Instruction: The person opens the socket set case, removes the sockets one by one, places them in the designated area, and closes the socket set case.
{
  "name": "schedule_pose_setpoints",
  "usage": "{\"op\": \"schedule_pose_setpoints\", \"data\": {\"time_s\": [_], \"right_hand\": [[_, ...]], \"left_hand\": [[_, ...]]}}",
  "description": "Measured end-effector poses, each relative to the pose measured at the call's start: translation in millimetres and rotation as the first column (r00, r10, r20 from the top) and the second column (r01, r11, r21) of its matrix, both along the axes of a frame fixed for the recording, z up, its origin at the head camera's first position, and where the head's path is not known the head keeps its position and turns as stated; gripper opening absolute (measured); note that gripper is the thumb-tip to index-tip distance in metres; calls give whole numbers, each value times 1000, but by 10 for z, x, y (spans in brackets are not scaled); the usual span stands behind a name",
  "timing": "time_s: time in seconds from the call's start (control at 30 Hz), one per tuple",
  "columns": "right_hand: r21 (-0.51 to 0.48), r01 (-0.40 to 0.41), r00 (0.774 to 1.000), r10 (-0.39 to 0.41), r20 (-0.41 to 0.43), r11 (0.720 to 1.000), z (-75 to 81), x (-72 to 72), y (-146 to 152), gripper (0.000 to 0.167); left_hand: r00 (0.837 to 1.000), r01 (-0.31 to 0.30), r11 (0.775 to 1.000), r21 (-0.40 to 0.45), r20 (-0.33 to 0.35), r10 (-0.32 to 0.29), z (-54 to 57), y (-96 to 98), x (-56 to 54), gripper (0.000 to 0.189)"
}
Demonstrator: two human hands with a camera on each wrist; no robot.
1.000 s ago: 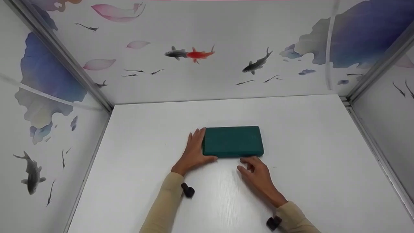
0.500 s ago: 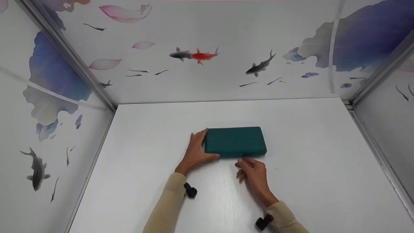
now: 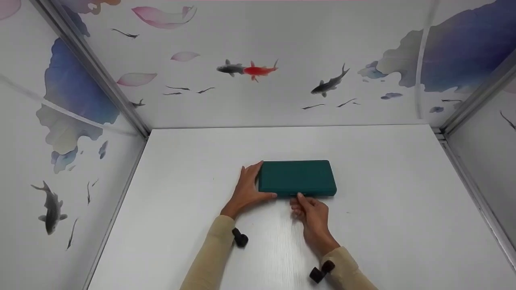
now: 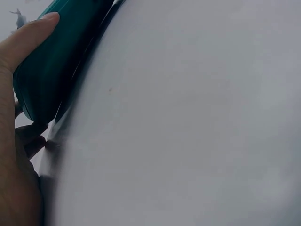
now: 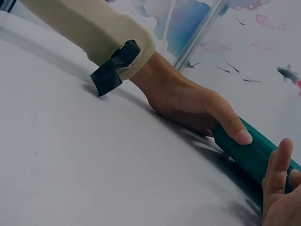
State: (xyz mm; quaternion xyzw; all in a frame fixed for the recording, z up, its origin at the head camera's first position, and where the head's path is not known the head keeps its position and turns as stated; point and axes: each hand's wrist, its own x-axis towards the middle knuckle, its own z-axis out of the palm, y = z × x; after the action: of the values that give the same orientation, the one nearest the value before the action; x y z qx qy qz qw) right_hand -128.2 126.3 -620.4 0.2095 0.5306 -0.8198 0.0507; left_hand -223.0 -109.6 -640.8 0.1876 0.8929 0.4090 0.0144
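A flat, dark green rectangular case [image 3: 297,177] lies on the white table, its lid down. My left hand [image 3: 245,191] holds its left end, the thumb along the front side and the fingers around the far left corner. In the left wrist view, the left thumb [image 4: 40,30] presses the green case [image 4: 51,66]. At the middle of the case's front edge, my right hand [image 3: 314,213] has its thumb against the rim and its other fingers curled below. The right wrist view shows the right hand [image 5: 282,202] at the case's front side [image 5: 244,150], partly cut off by the frame.
The white table [image 3: 193,161] is bounded by printed panels at the back [image 3: 282,36] and both sides, with metal rails at the corners. Small black wrist cameras sit at the left cuff [image 3: 240,237] and right cuff [image 3: 321,272].
My right hand has shifted left along the case's front edge, its fingers curling and its thumb coming onto the rim. The left hand keeps its hold. The head view has shifted slightly.
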Motion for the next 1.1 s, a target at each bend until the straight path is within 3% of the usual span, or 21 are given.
{"op": "schedule_pose_setpoints", "data": {"time_s": [0.2, 0.83, 1.1], "right_hand": [[-16, 21, 1000, -21, 1, 1000, -10, 1, -22, 34], [-37, 147, 989, -148, -16, 988, 5, -9, -90, 36], [2, 89, 996, -89, 2, 996, -1, 43, -55, 36]], "left_hand": [[1000, -7, 1000, -3, -8, 7, -20, -1, 9, 123], [999, 0, 1000, 10, 47, -1, 72, -5, 6, 121], [999, 28, 1000, -4, 34, -28, 43, -37, 26, 124]]}}
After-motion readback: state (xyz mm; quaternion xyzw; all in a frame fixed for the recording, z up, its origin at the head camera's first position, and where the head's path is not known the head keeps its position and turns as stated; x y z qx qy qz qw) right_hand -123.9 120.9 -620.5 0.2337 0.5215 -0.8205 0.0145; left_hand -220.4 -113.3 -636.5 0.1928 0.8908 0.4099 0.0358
